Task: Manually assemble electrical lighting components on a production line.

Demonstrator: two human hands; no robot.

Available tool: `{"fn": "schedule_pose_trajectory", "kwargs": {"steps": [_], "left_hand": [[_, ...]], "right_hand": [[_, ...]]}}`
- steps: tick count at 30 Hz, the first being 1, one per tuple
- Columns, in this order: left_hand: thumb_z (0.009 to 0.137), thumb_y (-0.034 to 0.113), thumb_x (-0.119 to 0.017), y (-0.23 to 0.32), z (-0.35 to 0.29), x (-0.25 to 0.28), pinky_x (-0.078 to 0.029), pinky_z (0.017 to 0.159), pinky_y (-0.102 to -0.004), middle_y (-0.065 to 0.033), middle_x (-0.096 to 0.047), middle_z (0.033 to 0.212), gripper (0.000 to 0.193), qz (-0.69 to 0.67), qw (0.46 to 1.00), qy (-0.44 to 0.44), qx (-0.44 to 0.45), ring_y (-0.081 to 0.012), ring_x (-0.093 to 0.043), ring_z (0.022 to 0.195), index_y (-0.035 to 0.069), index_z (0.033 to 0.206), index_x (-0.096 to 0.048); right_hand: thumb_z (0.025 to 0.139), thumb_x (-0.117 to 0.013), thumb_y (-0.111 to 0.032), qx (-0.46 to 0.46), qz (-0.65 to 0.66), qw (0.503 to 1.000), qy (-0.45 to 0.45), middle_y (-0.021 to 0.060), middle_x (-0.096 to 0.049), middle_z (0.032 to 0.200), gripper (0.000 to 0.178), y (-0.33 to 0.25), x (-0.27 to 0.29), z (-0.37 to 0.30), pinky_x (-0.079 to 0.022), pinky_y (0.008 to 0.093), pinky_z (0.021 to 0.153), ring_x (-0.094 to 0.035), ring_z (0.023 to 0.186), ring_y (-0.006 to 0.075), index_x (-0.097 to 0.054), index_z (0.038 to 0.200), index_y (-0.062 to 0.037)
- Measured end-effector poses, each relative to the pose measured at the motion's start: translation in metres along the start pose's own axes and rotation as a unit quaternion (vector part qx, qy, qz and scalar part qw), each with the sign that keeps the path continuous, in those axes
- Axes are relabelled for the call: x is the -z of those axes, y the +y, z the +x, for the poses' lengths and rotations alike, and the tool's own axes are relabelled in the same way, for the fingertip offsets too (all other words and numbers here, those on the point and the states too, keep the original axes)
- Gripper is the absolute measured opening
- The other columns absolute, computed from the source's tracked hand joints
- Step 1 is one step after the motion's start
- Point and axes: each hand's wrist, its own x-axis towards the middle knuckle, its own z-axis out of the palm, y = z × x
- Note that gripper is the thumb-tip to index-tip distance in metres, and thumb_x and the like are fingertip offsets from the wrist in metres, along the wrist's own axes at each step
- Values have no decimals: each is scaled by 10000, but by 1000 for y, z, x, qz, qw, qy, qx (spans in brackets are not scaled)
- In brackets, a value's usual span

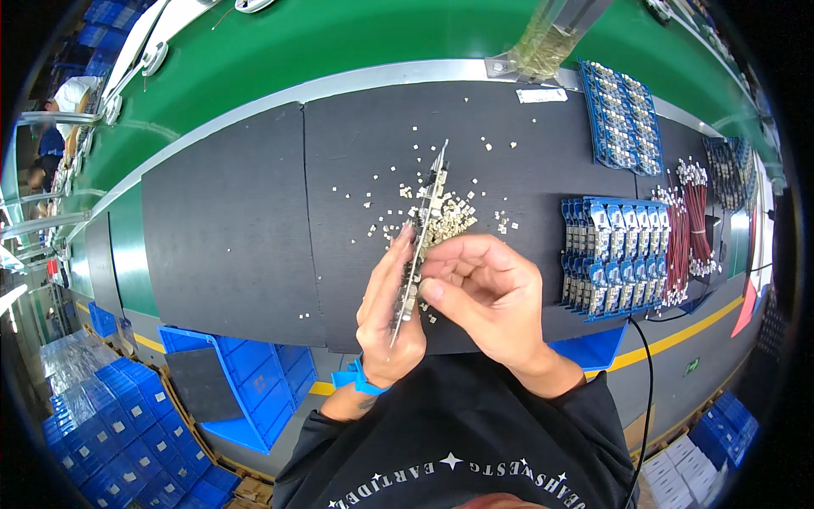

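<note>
My left hand grips a narrow circuit board panel stood nearly on edge, its flat side against the palm and fingers. Small white connectors and dark parts line the panel's right face. At that face is my right hand, fingers curled, with the thumb and forefinger tips slightly apart close to the parts. Nothing shows between those tips. Beyond and under the panel lies a loose pile of tiny cream-white plastic pieces, with more scattered around it on the black mat. The panel hides part of the pile.
Stacked blue circuit boards stand to the right, another board panel behind them. Bundles of red wires lie farther right. A metal post rises at the mat's far edge. A blue bin sits below the near-left edge.
</note>
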Motion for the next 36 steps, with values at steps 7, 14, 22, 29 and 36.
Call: {"fn": "schedule_pose_trajectory", "kwargs": {"steps": [7,14,22,29,36], "left_hand": [[768,-152,-473,1,1,-2,-341,1041,-460,-277,-510,1268,440,-14,1000,7,-13,-406,-487,1206,-123,1207,-500],[767,-150,-479,0,1,0,-350,1033,-458,-275,-522,1252,436,18,1000,-6,-15,-408,-493,1199,-117,1201,-511],[788,-174,-485,-5,-1,-1,-427,958,-409,-276,-545,1217,386,7,998,55,-17,-383,-548,1132,-114,1165,-541],[824,-117,-515,-1,-1,1,-423,954,-364,-241,-560,1213,367,-16,999,38,14,-310,-552,1132,-112,1192,-522],[831,-105,-539,-2,-2,10,-394,982,-366,-214,-550,1243,386,-84,990,114,6,-268,-542,1148,-112,1216,-506]], "right_hand": [[812,-636,101,-8,-29,999,-45,111,-634,934,268,-5,2,-2,-525,258,775,-629,870,137,-551,1065,74],[812,-637,99,-3,12,1000,-27,99,-636,932,258,-6,-1,3,-526,254,772,-629,863,132,-557,1055,68],[811,-645,89,-6,-39,999,-23,100,-641,939,247,-4,8,3,-525,250,782,-630,862,125,-564,1043,67],[831,-636,62,-7,-32,999,2,73,-637,915,212,-8,-3,2,-512,231,761,-615,853,104,-580,1036,54],[975,-459,-175,71,-204,965,148,132,-525,1236,343,20,36,13,-376,279,954,-509,1113,180,-489,1247,31]]}}
